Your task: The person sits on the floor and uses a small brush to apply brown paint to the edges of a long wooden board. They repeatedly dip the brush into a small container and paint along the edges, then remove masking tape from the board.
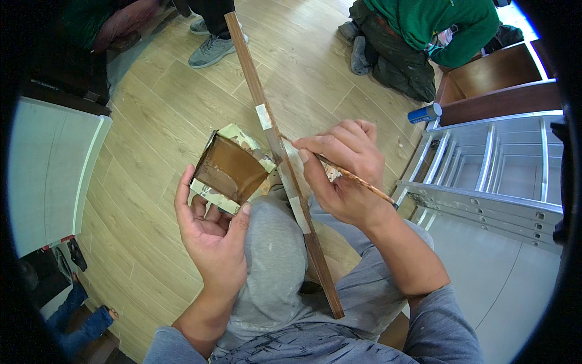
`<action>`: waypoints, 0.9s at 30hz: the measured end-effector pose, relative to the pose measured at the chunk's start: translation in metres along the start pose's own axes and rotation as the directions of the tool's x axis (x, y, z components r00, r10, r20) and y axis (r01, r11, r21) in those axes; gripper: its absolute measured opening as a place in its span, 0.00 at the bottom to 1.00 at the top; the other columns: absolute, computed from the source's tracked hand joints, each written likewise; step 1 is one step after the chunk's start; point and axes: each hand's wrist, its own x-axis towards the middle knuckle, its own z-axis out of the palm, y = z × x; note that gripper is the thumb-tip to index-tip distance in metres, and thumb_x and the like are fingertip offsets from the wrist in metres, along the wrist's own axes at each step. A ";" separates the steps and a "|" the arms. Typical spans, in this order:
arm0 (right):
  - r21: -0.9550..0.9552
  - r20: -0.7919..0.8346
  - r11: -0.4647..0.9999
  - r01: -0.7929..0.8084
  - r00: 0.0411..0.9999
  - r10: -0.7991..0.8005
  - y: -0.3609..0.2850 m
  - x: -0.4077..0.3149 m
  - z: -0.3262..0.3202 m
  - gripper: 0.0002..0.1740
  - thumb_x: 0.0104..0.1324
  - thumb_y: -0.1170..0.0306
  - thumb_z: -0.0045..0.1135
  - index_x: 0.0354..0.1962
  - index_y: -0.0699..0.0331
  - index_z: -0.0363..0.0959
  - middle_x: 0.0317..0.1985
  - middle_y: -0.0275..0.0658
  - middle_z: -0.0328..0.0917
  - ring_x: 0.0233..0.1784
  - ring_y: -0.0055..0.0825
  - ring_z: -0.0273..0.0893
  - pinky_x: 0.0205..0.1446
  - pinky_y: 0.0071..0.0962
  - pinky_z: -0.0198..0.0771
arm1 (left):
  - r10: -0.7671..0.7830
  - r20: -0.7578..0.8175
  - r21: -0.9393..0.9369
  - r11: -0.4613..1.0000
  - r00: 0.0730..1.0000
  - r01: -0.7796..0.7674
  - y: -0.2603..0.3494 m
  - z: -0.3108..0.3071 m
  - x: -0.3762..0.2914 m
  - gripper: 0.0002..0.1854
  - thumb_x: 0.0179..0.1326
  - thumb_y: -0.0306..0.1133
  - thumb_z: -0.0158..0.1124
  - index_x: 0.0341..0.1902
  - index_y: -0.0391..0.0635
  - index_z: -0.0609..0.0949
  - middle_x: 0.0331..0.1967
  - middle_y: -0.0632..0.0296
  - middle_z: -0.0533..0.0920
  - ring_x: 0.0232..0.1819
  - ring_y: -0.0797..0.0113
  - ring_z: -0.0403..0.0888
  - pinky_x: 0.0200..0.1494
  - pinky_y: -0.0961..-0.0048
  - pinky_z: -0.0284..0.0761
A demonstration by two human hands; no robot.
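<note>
My left hand (216,227) holds a cut-open carton (213,193) from below and the side, with brown liquid (227,164) like stain or paint inside. Between the thumb and fingers of my right hand (343,173) is a thin, paint-smeared brush (354,178). Its tip meets the right edge of a long brown wooden strip (258,88). Two pale patches (263,117) (299,214) mark the strip's upper face, with a greyer stretch between them. The strip slants across my lap, its near end by my thigh.
At the right lies an aluminium ladder (482,191), with a blue can (425,113) by its far end. Beyond stands a wooden cabinet (495,75). A person in a green top (436,22) kneels nearby; another's grey shoes (213,50) stand ahead. White panels (54,173) are at the left.
</note>
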 end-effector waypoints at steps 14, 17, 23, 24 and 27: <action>-0.021 0.043 1.000 -0.009 0.999 0.010 0.002 -0.003 0.000 0.09 0.65 0.75 0.71 0.42 0.56 0.90 0.34 0.32 0.86 0.39 0.31 0.78 0.54 0.36 0.61 | 0.001 -0.004 0.020 1.000 1.000 -0.001 0.000 0.000 -0.002 0.53 0.64 0.07 0.69 0.89 0.46 0.55 0.68 0.46 0.75 0.67 0.60 0.83 0.63 0.68 0.84; -0.022 0.041 1.000 -0.002 0.999 0.003 0.001 -0.005 -0.001 0.08 0.64 0.76 0.71 0.40 0.55 0.89 0.33 0.31 0.86 0.38 0.31 0.78 0.54 0.36 0.61 | 0.005 -0.001 0.019 1.000 1.000 -0.005 -0.001 0.001 -0.003 0.53 0.64 0.07 0.69 0.89 0.46 0.56 0.69 0.46 0.75 0.67 0.60 0.83 0.62 0.69 0.84; -0.023 0.001 0.999 0.025 1.000 -0.025 -0.003 -0.002 -0.001 0.08 0.59 0.75 0.72 0.35 0.54 0.85 0.30 0.29 0.83 0.37 0.31 0.76 0.51 0.39 0.60 | 0.003 -0.006 0.011 1.000 1.000 -0.003 0.000 0.000 -0.001 0.53 0.64 0.06 0.69 0.88 0.47 0.56 0.68 0.47 0.76 0.67 0.59 0.83 0.63 0.68 0.84; -0.025 0.002 0.999 0.026 1.000 -0.026 -0.004 -0.001 -0.003 0.08 0.59 0.75 0.72 0.35 0.54 0.85 0.30 0.29 0.83 0.37 0.31 0.76 0.51 0.39 0.60 | 0.003 -0.007 0.011 1.000 1.000 -0.002 0.000 0.000 -0.001 0.53 0.64 0.06 0.69 0.88 0.47 0.56 0.69 0.46 0.76 0.67 0.59 0.83 0.64 0.68 0.84; -0.014 -0.018 1.000 -0.007 1.000 0.007 -0.006 0.001 -0.012 0.09 0.58 0.76 0.71 0.36 0.54 0.86 0.31 0.30 0.83 0.37 0.32 0.76 0.52 0.39 0.60 | -0.011 -0.028 0.000 1.000 1.000 0.011 0.000 -0.001 -0.002 0.53 0.64 0.06 0.68 0.88 0.47 0.56 0.70 0.46 0.75 0.68 0.58 0.82 0.66 0.66 0.83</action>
